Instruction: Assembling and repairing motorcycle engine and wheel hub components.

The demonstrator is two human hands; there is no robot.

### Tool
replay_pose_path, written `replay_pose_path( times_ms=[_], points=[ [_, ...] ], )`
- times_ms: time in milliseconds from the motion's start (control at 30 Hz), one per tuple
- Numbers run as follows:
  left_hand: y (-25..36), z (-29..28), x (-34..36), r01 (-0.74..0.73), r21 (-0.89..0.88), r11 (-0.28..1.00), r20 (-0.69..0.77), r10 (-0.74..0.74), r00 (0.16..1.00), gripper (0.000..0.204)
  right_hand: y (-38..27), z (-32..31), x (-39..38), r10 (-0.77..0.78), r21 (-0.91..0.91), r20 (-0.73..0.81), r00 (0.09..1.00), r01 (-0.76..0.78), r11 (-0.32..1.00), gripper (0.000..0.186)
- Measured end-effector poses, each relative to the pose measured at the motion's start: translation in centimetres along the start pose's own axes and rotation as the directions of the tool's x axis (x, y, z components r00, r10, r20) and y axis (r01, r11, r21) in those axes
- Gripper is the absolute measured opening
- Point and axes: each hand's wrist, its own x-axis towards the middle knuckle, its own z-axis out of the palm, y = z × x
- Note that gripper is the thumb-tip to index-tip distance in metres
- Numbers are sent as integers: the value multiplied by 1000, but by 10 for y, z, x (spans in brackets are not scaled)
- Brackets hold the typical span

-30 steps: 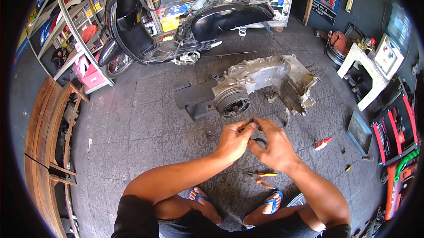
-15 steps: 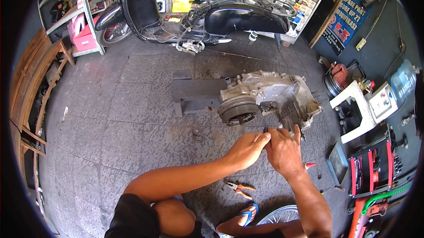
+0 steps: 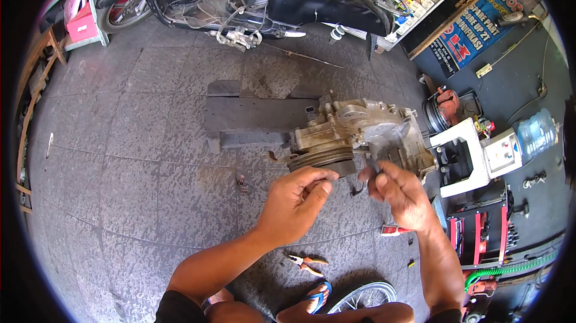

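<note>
My left hand (image 3: 294, 206) is closed in a pinch just below the ridged round hub (image 3: 318, 156) of a metal engine casing (image 3: 351, 116); what its fingers hold is too small to make out. Right of it, my right hand (image 3: 401, 197) grips a small dark part (image 3: 379, 170), slightly blurred, in front of the casing. The two hands are apart. The casing lies beside a dark grey block stand (image 3: 252, 116) on the tiled floor. Orange-handled pliers (image 3: 313, 265) lie below my hands, and a red-and-white tube (image 3: 391, 230) lies under my right wrist.
A stripped black scooter (image 3: 324, 8) stands at the back. A wooden bench (image 3: 30, 101) is at the left edge. On the right are a white stool (image 3: 465, 158), a water dispenser (image 3: 501, 152) and a red tool rack (image 3: 478, 236). A spoked wheel (image 3: 366, 296) lies near my foot.
My hands, joined before, have separated: my left moved leftward, my right rightward with the dark part. The view has also shifted, showing more of the right wall.
</note>
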Motion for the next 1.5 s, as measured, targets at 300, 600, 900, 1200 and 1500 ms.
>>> replay_pose_path(
  times_ms=[300, 600, 900, 1200, 1500],
  points=[
    [41, -14, -19, -330, 193, 924, 484, 203, 851, 38, -27, 26, -34, 78, 26, 367, 927, -94, 995, 19],
    [89, 1, -56, -449, 294, 844, 611, 195, 767, 27, -60, 37, -85, -273, -217, 345, 898, 359, 908, 18],
    [113, 34, -86, -440, 207, 874, 728, 163, 666, 27, -64, 30, -145, -113, 164, 510, 853, 32, 986, 31],
    [112, 59, -105, -106, 203, 973, 739, -82, 668, 20, -59, 39, -181, -380, -110, 264, 887, 419, 902, 18],
    [137, 88, -153, -733, 172, 658, 854, 272, 444, 12, -60, 65, -245, -555, -70, 241, 796, 585, 808, 22]
  ],
)
